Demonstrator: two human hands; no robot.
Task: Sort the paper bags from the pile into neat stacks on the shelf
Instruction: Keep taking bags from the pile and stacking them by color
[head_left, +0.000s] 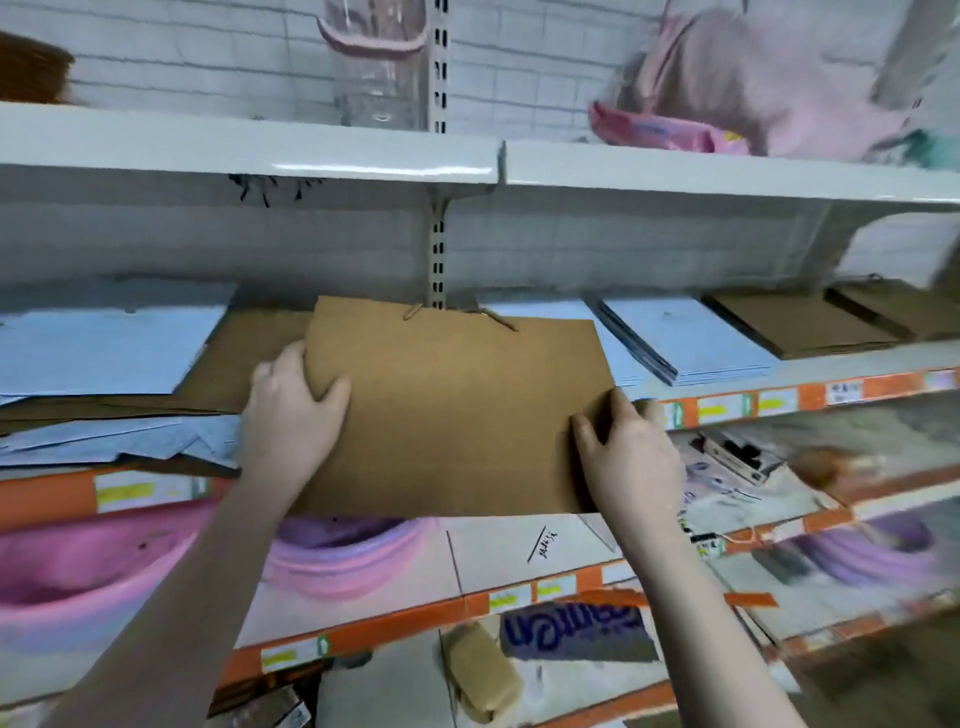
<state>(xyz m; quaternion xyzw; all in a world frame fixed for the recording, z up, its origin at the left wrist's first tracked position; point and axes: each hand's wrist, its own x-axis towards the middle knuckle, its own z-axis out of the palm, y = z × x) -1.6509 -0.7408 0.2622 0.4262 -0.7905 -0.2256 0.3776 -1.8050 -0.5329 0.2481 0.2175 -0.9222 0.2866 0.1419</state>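
Note:
A flat brown paper bag (457, 410) with twine handles hangs level in front of the middle shelf (810, 384). My left hand (291, 415) grips its left edge, thumb on top. My right hand (623, 457) grips its lower right corner. To the left lies a loose pile (119, 431) of blue and brown bags, untidy and overlapping. On the right of the shelf lie a neat stack of light blue bags (680, 338) and a neat stack of brown bags (800, 322). Another brown stack (893, 301) shows at the far right.
The upper shelf (363, 156) juts out above, carrying a clear container (379, 62) and pink packaged goods (727, 93). Below are pink basins (104, 566), purple basins (857, 551) and a cardboard box (519, 556). Orange price strips line the shelf edges.

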